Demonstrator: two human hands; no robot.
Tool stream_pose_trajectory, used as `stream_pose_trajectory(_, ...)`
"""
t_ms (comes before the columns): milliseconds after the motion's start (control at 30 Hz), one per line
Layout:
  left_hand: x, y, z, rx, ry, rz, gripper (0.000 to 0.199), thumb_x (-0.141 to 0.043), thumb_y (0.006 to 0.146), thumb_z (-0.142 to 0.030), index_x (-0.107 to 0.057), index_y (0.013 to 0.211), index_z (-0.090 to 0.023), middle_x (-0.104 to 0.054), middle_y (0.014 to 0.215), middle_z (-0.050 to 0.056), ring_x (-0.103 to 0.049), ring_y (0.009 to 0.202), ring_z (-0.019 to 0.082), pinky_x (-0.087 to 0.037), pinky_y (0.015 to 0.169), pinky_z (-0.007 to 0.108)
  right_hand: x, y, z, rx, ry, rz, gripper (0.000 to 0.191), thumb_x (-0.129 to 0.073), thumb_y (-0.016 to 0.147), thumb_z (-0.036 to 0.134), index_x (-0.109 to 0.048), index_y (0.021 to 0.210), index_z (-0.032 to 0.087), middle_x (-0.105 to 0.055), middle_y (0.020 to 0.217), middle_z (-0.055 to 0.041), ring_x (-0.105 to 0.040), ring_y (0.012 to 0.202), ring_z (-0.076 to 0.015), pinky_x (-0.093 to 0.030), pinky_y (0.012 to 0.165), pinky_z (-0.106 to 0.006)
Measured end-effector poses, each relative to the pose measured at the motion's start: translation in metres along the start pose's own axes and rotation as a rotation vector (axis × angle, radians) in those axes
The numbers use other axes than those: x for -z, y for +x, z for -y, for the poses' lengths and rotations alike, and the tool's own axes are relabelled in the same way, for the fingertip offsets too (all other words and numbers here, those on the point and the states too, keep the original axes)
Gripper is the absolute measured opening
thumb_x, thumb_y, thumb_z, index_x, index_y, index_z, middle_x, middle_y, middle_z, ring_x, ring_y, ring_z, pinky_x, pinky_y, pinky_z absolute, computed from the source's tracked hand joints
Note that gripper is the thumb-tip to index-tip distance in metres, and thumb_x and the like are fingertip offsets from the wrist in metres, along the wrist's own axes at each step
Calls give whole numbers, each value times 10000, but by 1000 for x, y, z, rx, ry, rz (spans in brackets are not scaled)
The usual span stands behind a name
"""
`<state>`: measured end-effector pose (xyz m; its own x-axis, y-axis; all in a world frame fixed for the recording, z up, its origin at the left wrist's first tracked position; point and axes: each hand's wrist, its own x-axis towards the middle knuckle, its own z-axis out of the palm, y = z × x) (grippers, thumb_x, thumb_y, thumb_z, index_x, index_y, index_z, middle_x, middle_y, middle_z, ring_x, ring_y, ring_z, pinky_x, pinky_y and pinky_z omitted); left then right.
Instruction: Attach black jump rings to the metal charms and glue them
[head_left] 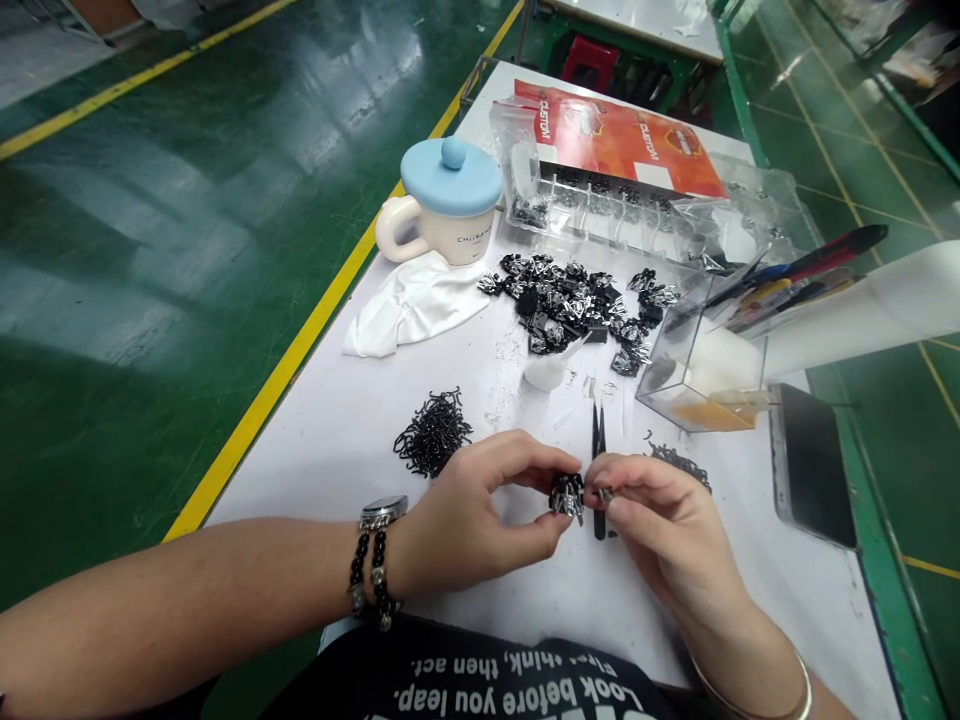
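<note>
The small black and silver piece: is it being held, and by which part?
Yes: the left hand pinches the black and silver piece by its opposite sides, between thumb and fingers.

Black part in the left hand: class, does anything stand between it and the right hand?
Nothing visible does. The right hand, pinching a metal piece, is close beside the black part; the tweezers seem to lie below.

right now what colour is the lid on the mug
Light blue, lid and knob alike; shows best in the head view.
</note>
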<state>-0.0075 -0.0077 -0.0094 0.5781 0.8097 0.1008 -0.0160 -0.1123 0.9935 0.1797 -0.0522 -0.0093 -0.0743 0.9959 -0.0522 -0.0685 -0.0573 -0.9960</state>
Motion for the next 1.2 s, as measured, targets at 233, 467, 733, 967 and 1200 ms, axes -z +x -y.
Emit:
stream_pose_trajectory(233, 1, -3, 1, 28, -120, -3, 347, -676, 724, -118, -628, 1068, -116, -569, 1083, 101, -632, 870, 160, -576, 775, 262, -4, 3, -4, -50, 114, -24, 81, -700, 743, 310, -684, 820, 287, -579, 789, -7, -570, 692, -109, -512, 583, -224)
stream_pose_trajectory(467, 0, -4, -1, 77, -156, 37, 376, -677, 733, -129, -566, 1090, -81, -666, 949, 97, -666, 847, 164, -561, 822, 269, -4, 2, -3, -63, 60, 13, 69, -716, 726, 283, -693, 790, 277, -561, 794, -9, -571, 693, -111, -498, 562, -219)
stream_pose_trajectory(733, -3, -5, 1, 71, -41, -40, 319, -705, 706, -159, -576, 994, -116, -681, 978, 103, -674, 841, 169, -569, 807, 270, -3, -4, 0, 47, -158, -101, 114, -647, 785, 139, -673, 802, 249, -559, 773, 7, -522, 701, -76, -431, 574, -173)
stream_pose_trajectory(967, 0, -4, 5, 118, -26, -124, 301, -699, 743, -208, -571, 1011, -156, -663, 1028, 89, -666, 890, 181, -573, 814, 286, 1, -2, 7, 386, -564, -199, 182, -582, 792, 47, -613, 890, 197, -580, 810, -19, -537, 770, -127, -431, 665, -273)
stream_pose_trajectory(1200, 5, 2, 7, 118, -52, -231, 301, -709, 744, -192, -576, 1014, -188, -661, 1037, 52, -641, 963, 149, -548, 810, 188, 11, -1, 8, 224, -1065, 355, 71, -600, 819, 176, -593, 874, 220, -576, 872, -1, -474, 828, -165, -314, 736, -357)
